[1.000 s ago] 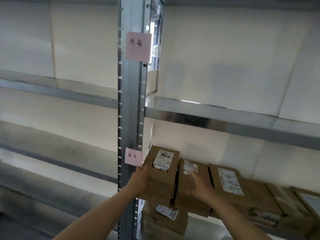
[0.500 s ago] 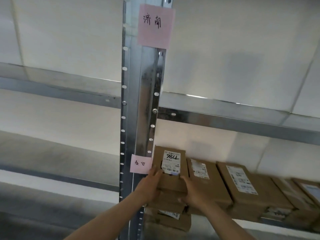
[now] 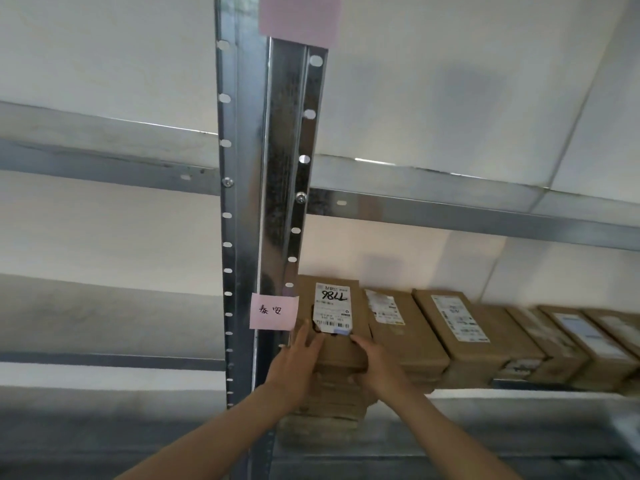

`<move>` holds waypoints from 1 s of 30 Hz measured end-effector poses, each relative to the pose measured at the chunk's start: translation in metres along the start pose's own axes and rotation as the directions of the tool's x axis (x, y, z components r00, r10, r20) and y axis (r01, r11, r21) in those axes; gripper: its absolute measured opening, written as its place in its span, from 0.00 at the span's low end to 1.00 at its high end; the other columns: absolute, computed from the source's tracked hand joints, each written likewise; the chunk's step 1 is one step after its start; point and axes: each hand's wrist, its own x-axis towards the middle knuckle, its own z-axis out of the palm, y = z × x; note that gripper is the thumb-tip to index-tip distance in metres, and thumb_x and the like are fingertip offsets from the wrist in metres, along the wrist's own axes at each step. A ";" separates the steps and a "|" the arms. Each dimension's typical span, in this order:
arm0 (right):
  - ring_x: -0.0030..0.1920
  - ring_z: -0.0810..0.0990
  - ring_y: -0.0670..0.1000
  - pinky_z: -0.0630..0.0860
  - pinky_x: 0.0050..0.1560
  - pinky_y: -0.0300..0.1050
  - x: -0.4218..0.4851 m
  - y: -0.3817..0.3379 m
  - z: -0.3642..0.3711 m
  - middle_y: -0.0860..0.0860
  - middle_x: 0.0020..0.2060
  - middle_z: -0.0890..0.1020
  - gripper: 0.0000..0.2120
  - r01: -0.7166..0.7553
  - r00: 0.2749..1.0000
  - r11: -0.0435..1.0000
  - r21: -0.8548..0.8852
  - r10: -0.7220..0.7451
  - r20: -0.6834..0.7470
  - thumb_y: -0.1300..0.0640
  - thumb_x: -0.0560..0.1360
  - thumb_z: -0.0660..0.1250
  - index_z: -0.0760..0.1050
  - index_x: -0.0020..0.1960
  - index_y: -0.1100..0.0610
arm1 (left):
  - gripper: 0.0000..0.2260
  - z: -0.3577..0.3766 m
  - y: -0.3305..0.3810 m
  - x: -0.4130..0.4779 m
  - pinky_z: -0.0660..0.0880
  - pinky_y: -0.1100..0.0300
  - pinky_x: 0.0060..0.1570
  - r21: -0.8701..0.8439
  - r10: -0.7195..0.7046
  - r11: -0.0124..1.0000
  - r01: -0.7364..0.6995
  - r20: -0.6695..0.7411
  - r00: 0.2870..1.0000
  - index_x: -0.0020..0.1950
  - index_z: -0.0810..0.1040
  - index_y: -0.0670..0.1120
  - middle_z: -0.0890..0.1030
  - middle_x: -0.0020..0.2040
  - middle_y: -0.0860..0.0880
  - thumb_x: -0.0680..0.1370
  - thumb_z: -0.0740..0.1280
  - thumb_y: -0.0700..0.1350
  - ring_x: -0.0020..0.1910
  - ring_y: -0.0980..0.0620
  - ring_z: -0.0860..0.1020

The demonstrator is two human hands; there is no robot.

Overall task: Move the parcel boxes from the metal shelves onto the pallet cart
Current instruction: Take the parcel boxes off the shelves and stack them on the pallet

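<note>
A stack of flat brown cardboard parcel boxes (image 3: 337, 344) sits at the left end of a metal shelf (image 3: 485, 396), hard against a galvanised steel upright (image 3: 273, 209) punched with oval holes down its edges. The top box carries a white printed label (image 3: 333, 310) with handwritten black digits and a barcode; its near end is torn and dented. The left hand (image 3: 298, 363) lies flat on the stack's left near corner, fingers together and thumb raised toward the label. The right hand (image 3: 375, 367) curls over the near right edge of the top box, fingers wrapped down its front face. Both hands press the stack from either side.

To the right, more brown boxes (image 3: 460, 336) stand in a row along the same shelf, side by side and touching, each with a white label on top; the far ones blur. A small pink paper note (image 3: 273, 311) with handwriting sticks to the upright just left of the stack, and a larger pink note (image 3: 299, 19) hangs near the top edge.

Above the boxes runs a grey steel crossbeam (image 3: 467, 213), with open space between it and the box tops. The bay left of the upright shows only bare shelf boards. The stack's near face overhangs the shelf lip slightly.
</note>
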 end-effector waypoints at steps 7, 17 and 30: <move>0.71 0.63 0.53 0.62 0.71 0.46 -0.021 -0.001 -0.005 0.53 0.71 0.64 0.37 0.004 1.000 1.000 -0.011 -0.004 0.020 0.63 0.69 0.71 0.58 0.73 0.55 | 0.29 -0.012 0.015 -0.025 0.67 0.53 0.68 -0.034 -0.037 0.999 0.036 -0.025 0.999 0.76 0.52 0.50 0.46 0.77 0.46 0.78 0.63 0.44 0.69 0.43 0.67; 0.72 0.60 0.53 0.58 0.71 0.42 -0.073 0.005 -0.031 0.54 0.71 0.59 0.38 0.149 0.989 0.989 -0.015 -0.149 -0.022 0.63 0.69 0.71 0.57 0.74 0.53 | 0.31 -0.035 0.065 -0.070 0.70 0.53 0.65 -0.070 -0.159 0.986 0.151 -0.116 0.981 0.75 0.53 0.53 0.43 0.77 0.46 0.77 0.65 0.43 0.63 0.44 0.72; 0.71 0.61 0.53 0.58 0.71 0.43 -0.151 0.025 -0.073 0.53 0.72 0.60 0.37 0.277 0.959 0.961 0.010 -0.276 -0.063 0.61 0.70 0.71 0.56 0.74 0.53 | 0.28 -0.067 0.148 -0.134 0.66 0.52 0.67 -0.228 -0.272 0.950 0.211 -0.279 0.921 0.72 0.58 0.50 0.63 0.70 0.45 0.76 0.66 0.43 0.67 0.45 0.68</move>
